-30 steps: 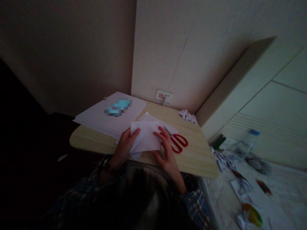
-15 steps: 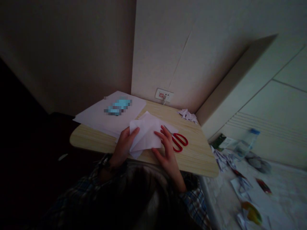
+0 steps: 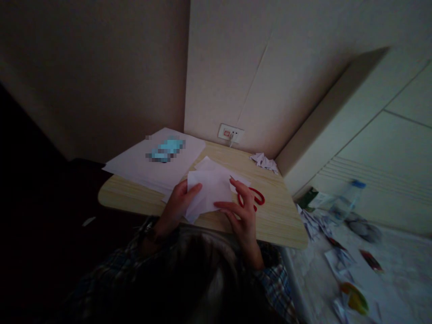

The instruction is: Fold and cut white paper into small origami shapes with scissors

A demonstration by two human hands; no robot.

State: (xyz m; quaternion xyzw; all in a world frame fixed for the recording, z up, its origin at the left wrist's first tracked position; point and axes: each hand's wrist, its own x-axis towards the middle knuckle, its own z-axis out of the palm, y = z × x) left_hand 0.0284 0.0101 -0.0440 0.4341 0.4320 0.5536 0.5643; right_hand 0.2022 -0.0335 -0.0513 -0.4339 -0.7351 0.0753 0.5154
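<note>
A folded white sheet of paper (image 3: 209,191) lies on the small wooden table (image 3: 280,222). My left hand (image 3: 177,208) grips its left edge, thumb on top. My right hand (image 3: 243,211) has its fingers spread at the sheet's right side, thumb touching the paper's lower right edge, and partly covers the red-handled scissors (image 3: 257,196) lying just to the right. My hair and plaid sleeves fill the bottom of the view.
A stack of white sheets (image 3: 135,166) with a blurred blue item on top lies at the table's back left. Crumpled paper scraps (image 3: 265,163) sit by the wall near a socket (image 3: 230,133). To the right lie a plastic bottle (image 3: 344,204) and scattered paper bits (image 3: 337,263).
My right hand lifted off the paper's top and shifted right, over the scissors' handles. The folded sheet tilted slightly. My left hand stayed on the left edge.
</note>
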